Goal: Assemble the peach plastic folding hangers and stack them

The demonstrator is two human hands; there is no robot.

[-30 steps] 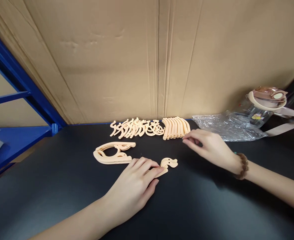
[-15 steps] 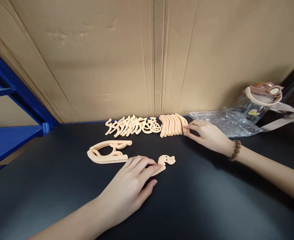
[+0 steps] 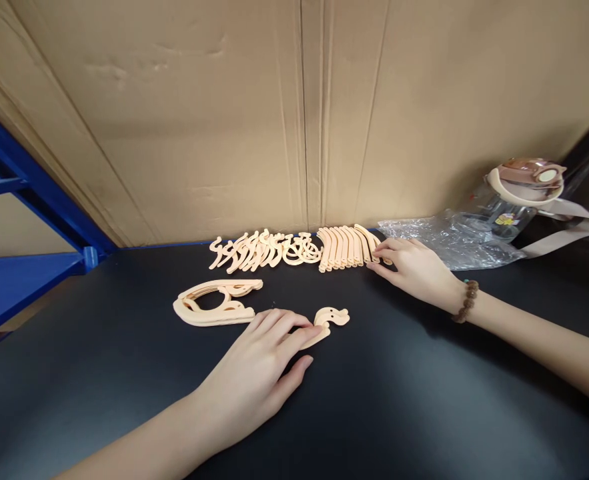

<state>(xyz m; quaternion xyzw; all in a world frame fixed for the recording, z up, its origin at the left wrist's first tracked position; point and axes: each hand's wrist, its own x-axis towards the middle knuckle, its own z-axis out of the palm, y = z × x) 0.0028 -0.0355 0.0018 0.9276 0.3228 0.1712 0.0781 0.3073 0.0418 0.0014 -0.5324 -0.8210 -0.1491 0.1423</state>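
Observation:
A row of curved beige plastic strips (image 3: 341, 248), looking like arms of folding hangers, lies against the back of the black table. My right hand (image 3: 414, 270), a beaded bracelet at its wrist, pinches the near end of the rightmost strip (image 3: 367, 235) between thumb and fingers. Nearer the front, my left hand (image 3: 261, 373) lies palm down with its fingertips on a curved beige piece (image 3: 315, 337); its thumb is apart on the table. That piece meets a hook-shaped part with small holes (image 3: 331, 316). Left of this hand rests a stack of folded hangers (image 3: 214, 320).
S-shaped hooks (image 3: 249, 252) and ring-like beige parts (image 3: 301, 249) extend the row leftward. Clear plastic wrap (image 3: 424, 233) and a strapped bottle (image 3: 517, 200) stand at the right. Cardboard (image 3: 199, 133) backs the table; a blue metal frame (image 3: 49, 193) is at the left.
The rightmost strip has shifted slightly to the right, with a wider gap beside it. My left hand stays on its piece. The whole view has moved slightly.

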